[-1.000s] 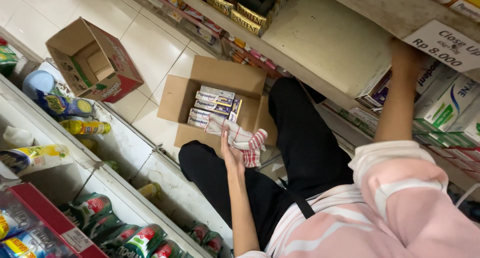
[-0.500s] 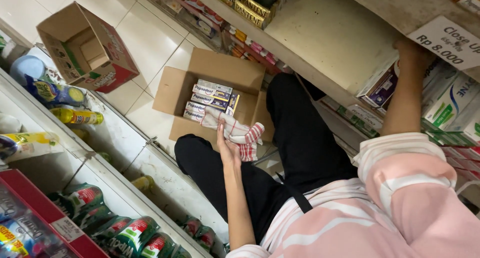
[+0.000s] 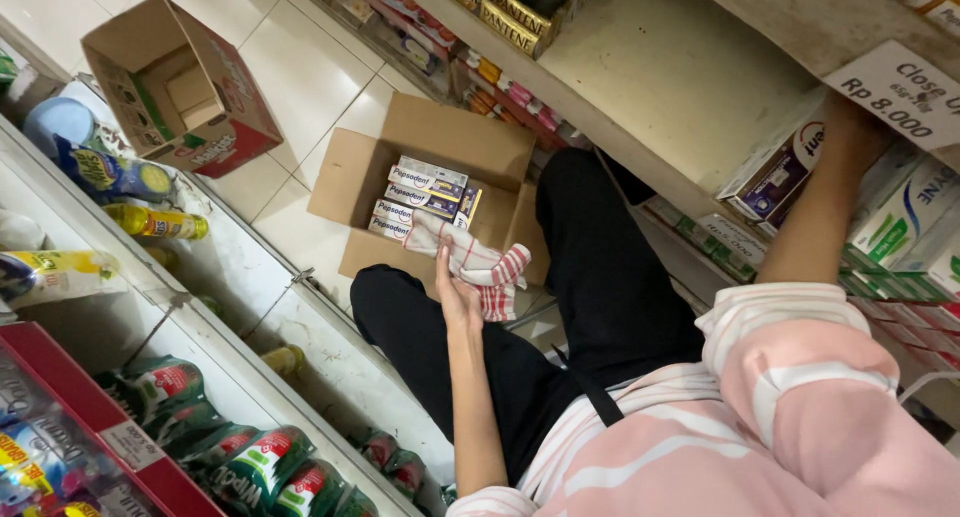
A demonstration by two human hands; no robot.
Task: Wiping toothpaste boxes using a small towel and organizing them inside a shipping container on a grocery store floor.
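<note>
My left hand (image 3: 455, 289) holds a red-and-white checked cloth (image 3: 480, 265) over my black-trousered knee, at the rim of an open cardboard box (image 3: 440, 137) on the floor. Inside that box lie several flat toothpaste cartons (image 3: 425, 192). My right hand (image 3: 848, 127) is stretched up to the shelf on the right, resting against a purple-and-white carton (image 3: 775, 172). Its fingers are partly hidden behind a white price label (image 3: 900, 92), so its grip does not show.
A second open cardboard box (image 3: 175, 87) stands on the tiled floor at the upper left. Low shelves on the left carry bottles (image 3: 155, 222) and green pouches (image 3: 250, 467). More cartons (image 3: 900, 237) fill the right shelf, with a bare shelf board (image 3: 660, 67) above.
The view has shifted slightly. My left hand still holds the cloth by the box, and my right hand stays at the shelf.
</note>
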